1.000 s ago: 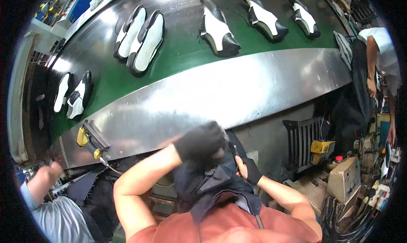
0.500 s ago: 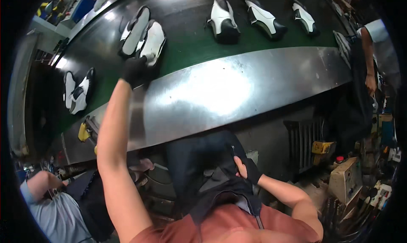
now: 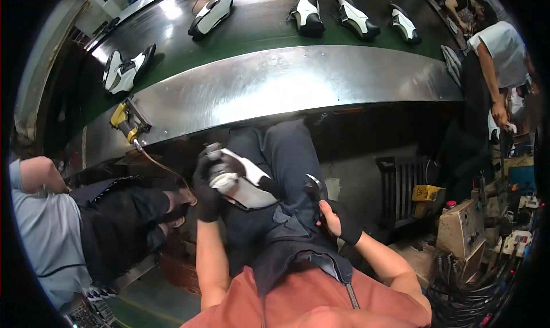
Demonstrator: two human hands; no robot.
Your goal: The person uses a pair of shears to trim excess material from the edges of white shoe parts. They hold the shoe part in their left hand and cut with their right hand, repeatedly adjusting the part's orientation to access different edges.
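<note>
My left hand [image 3: 207,185], in a black glove, grips a white and black shoe [image 3: 252,193] above my lap, in front of the metal bench edge. The fingers wrap one end of the shoe, and motion blurs that part. Close to my right thigh, my right hand [image 3: 339,222], in a black fingerless glove, is closed around a hand tool [image 3: 313,186] with a curved metal head. Most of its handle is hidden by the hand, so its exact kind is unclear. The tool and the shoe are apart.
A steel ledge [image 3: 246,90] runs before a dark green belt [image 3: 258,42]. On the belt lie a tipped shoe [image 3: 213,14], a pair [image 3: 127,70] and several others. A yellow air tool [image 3: 121,121] with a hose rests leftward. Co-workers stand left and right; a control box [image 3: 458,228] is right.
My left hand has lifted one shoe off the belt and drawn it back over my lap. The right hand's tool now shows more plainly. My view has shifted, bringing the yellow tool further in.
</note>
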